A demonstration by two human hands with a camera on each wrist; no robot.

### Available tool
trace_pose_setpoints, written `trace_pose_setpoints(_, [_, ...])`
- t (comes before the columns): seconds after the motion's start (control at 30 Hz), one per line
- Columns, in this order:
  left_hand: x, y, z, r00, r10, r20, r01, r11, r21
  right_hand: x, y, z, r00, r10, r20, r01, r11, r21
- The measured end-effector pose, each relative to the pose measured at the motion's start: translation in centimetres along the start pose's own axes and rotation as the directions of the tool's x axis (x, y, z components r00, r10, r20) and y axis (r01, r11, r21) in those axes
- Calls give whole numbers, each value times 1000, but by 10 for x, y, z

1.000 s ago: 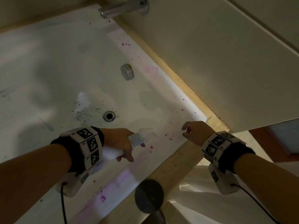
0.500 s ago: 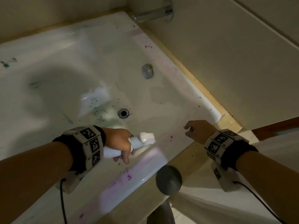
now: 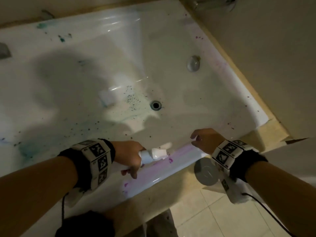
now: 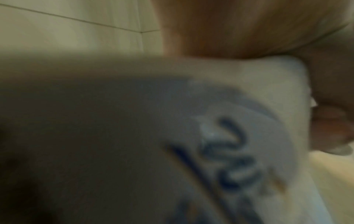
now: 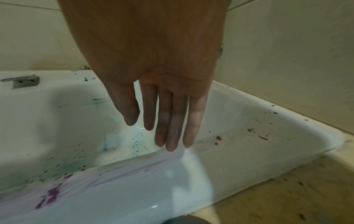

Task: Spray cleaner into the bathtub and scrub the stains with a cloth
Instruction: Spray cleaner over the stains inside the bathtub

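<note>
The white bathtub (image 3: 171, 40) is speckled with green stains (image 3: 131, 98) near the drain (image 3: 155, 105) and purple stains (image 3: 170, 159) on its near rim. My left hand (image 3: 131, 157) grips a white spray bottle (image 3: 154, 153) above the near rim, nozzle pointing right. The left wrist view shows the bottle's body (image 4: 220, 151) blurred and very close. My right hand (image 3: 204, 140) hovers over the near rim, holding nothing; its fingers (image 5: 172, 121) hang straight above the rim (image 5: 153, 189). No cloth is in view.
A chrome spout (image 3: 213, 4) juts from the wall at top right, with a round overflow knob (image 3: 193, 63) below it. A round grey object (image 3: 206, 171) sits by the tub's outer edge. A metal grab handle (image 5: 21, 81) is on the far rim. Tiled floor (image 3: 213, 211) lies lower right.
The view has swung left, showing more of the tub floor. Both hands have stayed over the near rim, the left still gripping the bottle.
</note>
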State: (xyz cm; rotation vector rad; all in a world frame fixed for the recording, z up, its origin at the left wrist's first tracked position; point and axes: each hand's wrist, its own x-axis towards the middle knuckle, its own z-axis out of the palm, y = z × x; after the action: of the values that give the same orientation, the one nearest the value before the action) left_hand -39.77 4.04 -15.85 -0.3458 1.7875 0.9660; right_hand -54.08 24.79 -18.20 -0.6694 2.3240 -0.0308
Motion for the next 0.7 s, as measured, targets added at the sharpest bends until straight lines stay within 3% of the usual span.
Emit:
trace_pose_setpoints(0.1, [0, -19, 4, 998, -57, -32, 57, 998, -27, 6, -7, 3, 1000, -28, -2, 28, 999, -40])
trace_pose_setpoints(0.3, [-5, -34, 16, 994, -78, 80, 87, 991, -106, 11, -8, 2, 997, -60, 44, 64, 992, -108])
trace_pose_setpoints(0.53, [-8, -55, 24, 987, -153, -53, 142, 974, -178, 18, -12, 0, 994, -80, 67, 89, 986, -139])
trace_pose_setpoints(0.7, [-20, -73, 33, 977, -209, 41, 213, 967, -138, 23, -26, 10, 987, -124, 98, 137, 981, -135])
